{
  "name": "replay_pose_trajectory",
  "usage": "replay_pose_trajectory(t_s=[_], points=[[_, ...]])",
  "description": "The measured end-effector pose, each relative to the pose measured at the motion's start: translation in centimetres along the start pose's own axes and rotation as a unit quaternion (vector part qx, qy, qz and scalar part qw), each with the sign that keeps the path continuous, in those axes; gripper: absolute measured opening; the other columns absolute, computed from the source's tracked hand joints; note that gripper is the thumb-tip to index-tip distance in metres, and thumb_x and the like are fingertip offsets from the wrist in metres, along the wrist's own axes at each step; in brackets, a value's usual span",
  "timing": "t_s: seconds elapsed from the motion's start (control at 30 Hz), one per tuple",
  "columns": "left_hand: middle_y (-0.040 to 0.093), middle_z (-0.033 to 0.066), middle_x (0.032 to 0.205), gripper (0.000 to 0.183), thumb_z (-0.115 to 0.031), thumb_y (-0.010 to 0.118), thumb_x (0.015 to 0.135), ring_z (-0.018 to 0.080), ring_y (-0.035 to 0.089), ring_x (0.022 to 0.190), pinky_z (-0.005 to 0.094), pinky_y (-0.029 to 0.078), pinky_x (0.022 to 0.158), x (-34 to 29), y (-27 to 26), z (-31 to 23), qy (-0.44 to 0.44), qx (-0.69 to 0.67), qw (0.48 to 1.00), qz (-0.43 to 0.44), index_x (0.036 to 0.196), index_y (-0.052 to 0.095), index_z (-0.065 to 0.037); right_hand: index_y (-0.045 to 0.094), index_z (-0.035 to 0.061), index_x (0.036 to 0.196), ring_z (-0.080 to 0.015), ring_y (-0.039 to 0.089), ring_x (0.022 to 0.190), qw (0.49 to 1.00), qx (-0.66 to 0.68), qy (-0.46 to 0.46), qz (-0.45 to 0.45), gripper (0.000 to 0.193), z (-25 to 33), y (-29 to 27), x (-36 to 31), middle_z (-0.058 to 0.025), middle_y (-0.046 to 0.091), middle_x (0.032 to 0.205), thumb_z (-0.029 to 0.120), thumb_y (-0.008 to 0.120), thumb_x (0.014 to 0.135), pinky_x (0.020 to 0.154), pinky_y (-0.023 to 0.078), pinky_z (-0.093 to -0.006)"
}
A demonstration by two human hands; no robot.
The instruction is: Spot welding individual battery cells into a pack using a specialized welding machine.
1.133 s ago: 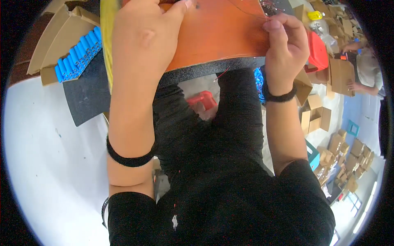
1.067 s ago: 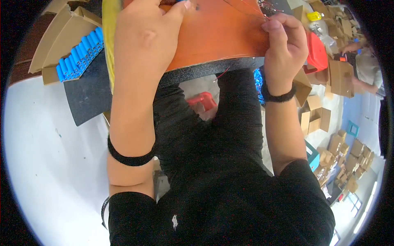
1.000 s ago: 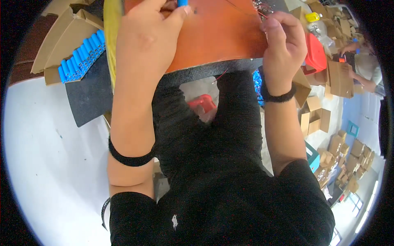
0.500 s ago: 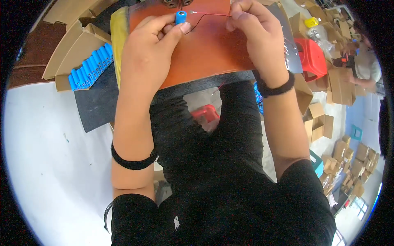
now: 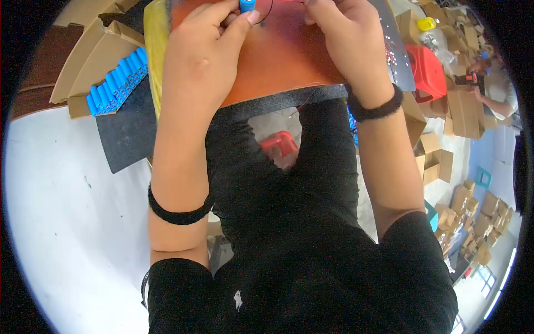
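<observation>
Head view: the left hand grips a blue cylinder between thumb and fingers, near the upper edge of the picture, with its end face turned up toward the wearer. The right hand has thumb and fingers drawn close together, apparently pinching a red wire that runs leftward along the very edge of the picture; its far end is out of sight. A thin black wire bends beside the left thumb, and where it ends cannot be told. Both hands are over an orange work surface, and more blue cylinders stand in rows in an open carton on the left.

Good handling here would mean a firm but light left grip low on the cylinder, so that its end face is uncovered and does not roll or tip. The right pinch is best taken near the wire's tip, since a long free length would probably whip about. The black wire deserves watching: its loop lies near the thumb and could snag or get trapped. Short, slow right-hand movements, with a steady left wrist, seem safest.
</observation>
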State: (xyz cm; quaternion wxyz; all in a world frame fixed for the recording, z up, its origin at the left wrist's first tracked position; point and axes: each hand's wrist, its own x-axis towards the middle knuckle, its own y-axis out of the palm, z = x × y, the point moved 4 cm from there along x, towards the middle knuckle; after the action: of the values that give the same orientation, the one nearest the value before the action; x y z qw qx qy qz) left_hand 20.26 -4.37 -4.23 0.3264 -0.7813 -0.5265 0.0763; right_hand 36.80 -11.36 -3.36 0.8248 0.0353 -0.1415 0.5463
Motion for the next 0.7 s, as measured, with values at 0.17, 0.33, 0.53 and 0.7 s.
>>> replay_pose_trajectory(t_s=[0.17,0.33,0.53,0.7], points=[[0.071,0.0087,0.098,0.035,-0.031,0.067,0.089,0.0127,0.063,0.089,0.026,0.047,0.083,0.0,0.0,-0.2,0.024,0.026,0.999,-0.001,0.114,0.068,-0.006,0.055,0.0017,0.085,-0.0047,0.047,0.071,0.983,0.118,-0.128,0.053,0.009,0.3,0.2,-0.1,0.004,0.052,0.077,0.008,0.056,0.091,0.065,0.04,-0.0204],[0.071,0.0094,0.097,0.036,-0.032,0.067,0.089,0.0132,0.063,0.088,0.0263,0.047,0.082,-0.1,-0.2,0.0,0.017,0.011,1.0,-0.001,0.113,0.068,-0.004,0.055,0.0025,0.085,-0.0049,0.047,0.07,1.0,0.002,-0.014,-0.005,0.009,-0.7,0.4,-0.1,0.004,0.052,0.077,0.009,0.056,0.091,0.065,0.04,-0.0204],[0.068,0.0065,0.087,0.034,-0.027,0.072,0.085,0.0107,0.061,0.081,0.0244,0.047,0.075,-0.2,-0.8,-0.2,0.043,0.005,0.999,-0.002,0.109,0.069,-0.003,0.056,0.001,0.085,-0.0053,0.049,0.071,0.999,0.018,-0.027,-0.008,0.01,-0.3,0.5,-0.2,0.0023,0.054,0.077,0.009,0.056,0.091,0.065,0.041,-0.0203],[0.065,0.01,0.083,0.029,-0.022,0.076,0.079,0.0188,0.063,0.075,0.0281,0.05,0.07,-0.8,-0.6,-0.6,0.14,-0.075,0.987,0.021,0.1,0.07,-0.002,0.061,-0.0001,0.092,-0.0078,0.052,0.074,0.992,-0.09,-0.045,-0.074,0.016,0.3,-2.3,-1.5,-0.0008,0.06,0.082,0.012,0.05,0.094,0.067,0.041,-0.0235]])
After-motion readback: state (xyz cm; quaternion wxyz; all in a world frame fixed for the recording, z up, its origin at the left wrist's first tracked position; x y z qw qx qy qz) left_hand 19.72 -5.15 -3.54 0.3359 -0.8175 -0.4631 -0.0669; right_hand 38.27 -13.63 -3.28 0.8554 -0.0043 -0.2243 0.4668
